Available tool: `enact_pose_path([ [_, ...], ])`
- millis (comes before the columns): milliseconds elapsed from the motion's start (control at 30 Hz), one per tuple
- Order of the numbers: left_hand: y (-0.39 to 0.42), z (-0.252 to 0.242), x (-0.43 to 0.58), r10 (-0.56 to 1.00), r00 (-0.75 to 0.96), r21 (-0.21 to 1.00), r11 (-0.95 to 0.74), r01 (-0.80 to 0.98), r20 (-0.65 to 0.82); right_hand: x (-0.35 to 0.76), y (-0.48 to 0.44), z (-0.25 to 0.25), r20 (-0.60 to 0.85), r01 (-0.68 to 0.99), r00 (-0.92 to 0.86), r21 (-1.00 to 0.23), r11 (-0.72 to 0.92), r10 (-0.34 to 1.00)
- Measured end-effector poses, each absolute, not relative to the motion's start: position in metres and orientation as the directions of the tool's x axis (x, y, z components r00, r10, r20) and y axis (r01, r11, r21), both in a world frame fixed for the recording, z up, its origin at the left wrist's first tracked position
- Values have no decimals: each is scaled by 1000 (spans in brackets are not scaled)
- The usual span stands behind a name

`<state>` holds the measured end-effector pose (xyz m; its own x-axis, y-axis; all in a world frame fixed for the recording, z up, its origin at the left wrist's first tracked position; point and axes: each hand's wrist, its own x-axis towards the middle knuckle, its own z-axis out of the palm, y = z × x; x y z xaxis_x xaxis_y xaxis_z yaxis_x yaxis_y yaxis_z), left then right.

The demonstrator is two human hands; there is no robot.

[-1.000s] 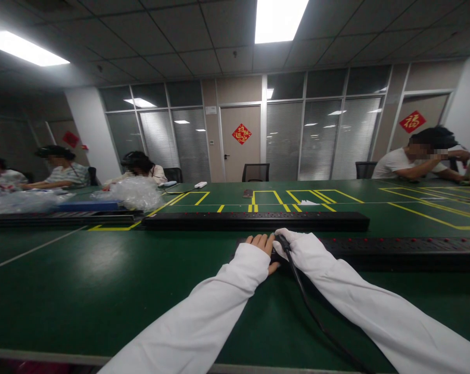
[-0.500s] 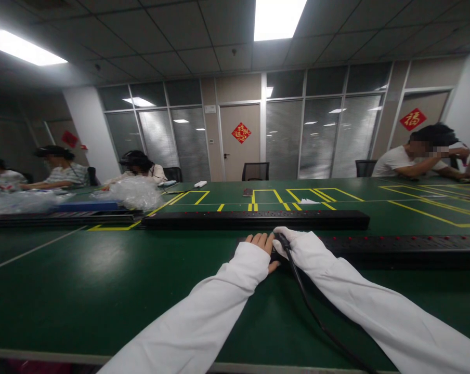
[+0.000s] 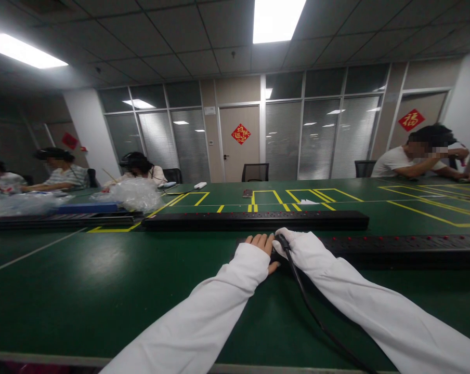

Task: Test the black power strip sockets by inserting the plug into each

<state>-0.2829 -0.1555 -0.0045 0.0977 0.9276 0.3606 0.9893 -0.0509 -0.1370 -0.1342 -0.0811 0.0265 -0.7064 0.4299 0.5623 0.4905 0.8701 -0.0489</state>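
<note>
A long black power strip (image 3: 394,254) with a row of red dots along its top lies across the table in front of me. My left hand (image 3: 261,246), bare below a white sleeve, grips its left end, fingers over the top and thumb on the near side. Right beside it, my right hand (image 3: 291,238) wears a white glove and is closed on a black plug (image 3: 283,242) held against the strip's top. From the plug a black cable (image 3: 311,309) runs down toward me. Whether the plug sits in a socket is hidden by my hands.
A second black power strip (image 3: 258,220) lies just beyond. Clear plastic bags (image 3: 135,193), a blue box (image 3: 89,208) and dark metal bars are at the left. Yellow tape marks the green table (image 3: 102,291). Several people sit around the far side.
Both hands stay in place on the strip and the plug. The view has shifted very slightly; otherwise nothing on my side of the table has visibly moved.
</note>
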Motion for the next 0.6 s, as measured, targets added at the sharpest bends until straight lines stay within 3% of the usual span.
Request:
enact_pose_path([
  [367, -157, -5, -283, 922, 112, -148, -61, 987, 370, -138, -80, 29, 575, 559, -689, 36, 828, 440],
  [600, -155, -7, -285, 913, 133, -165, -74, 983, 385, -123, -78, 63, 725, 640, -528, -2, 769, 442],
])
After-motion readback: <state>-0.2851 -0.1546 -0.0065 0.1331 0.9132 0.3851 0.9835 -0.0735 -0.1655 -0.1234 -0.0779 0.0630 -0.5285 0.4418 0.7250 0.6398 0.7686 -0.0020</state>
